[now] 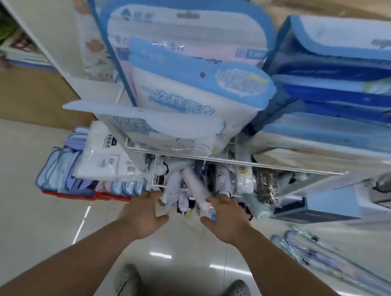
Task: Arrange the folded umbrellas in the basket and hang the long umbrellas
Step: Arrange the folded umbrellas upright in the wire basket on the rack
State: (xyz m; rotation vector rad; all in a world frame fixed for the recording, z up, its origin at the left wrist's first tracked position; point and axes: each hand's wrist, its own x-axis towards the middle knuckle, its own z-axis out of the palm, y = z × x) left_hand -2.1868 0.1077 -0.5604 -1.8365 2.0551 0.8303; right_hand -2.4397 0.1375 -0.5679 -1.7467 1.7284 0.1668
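A white wire basket (pixel 158 182) under the display rack holds several folded umbrellas. Among them are a pale pink one (pixel 193 186), a lilac one (pixel 173 189), a dark patterned one (pixel 267 185) and a mint one (pixel 256 205). My left hand (pixel 144 215) hovers at the basket's front left, fingers spread, holding nothing. My right hand (pixel 223 217) rests on the near end of the pale pink umbrella; its fingers curl over it and the grip is partly hidden. Long umbrellas (pixel 315 253) in clear wrap lie on the floor at the right.
Packaged raincoats (pixel 183 95) hang on the rack above the basket. Blue zip bags (pixel 343 72) stack at the right. Flat packs (pixel 101 156) lie on a low red crate (pixel 74 194) at the left. My shoes (pixel 236 292) stand on the glossy tile floor.
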